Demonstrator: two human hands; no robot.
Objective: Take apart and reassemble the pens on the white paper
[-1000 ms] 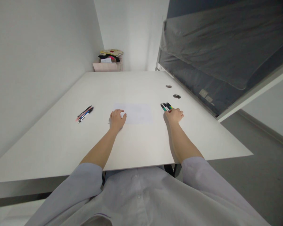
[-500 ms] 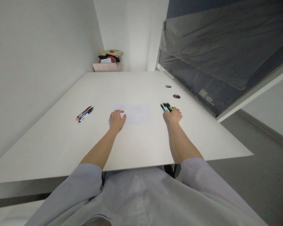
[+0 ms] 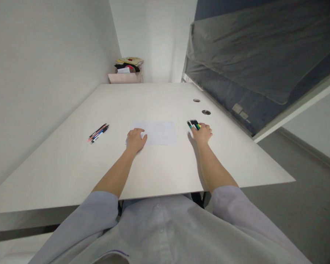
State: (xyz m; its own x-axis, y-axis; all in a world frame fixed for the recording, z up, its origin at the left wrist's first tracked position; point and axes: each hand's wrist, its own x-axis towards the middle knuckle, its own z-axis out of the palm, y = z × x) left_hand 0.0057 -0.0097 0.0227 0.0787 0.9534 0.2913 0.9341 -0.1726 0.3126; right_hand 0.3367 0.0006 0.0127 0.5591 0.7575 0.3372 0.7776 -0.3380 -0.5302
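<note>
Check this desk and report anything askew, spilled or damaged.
Nothing stands out: the paper lies flat, partly under the left hand, the markers sit together at the right hand, and the pens lie loosely bunched at left.

The left of the frame is filled by a plain pale wall, met at upper centre by a softly lit far wall. A white table is pierced by two round holes at centre right. At upper right, a dark panel is draped with grey cloth; grey floor is seen below.
</note>
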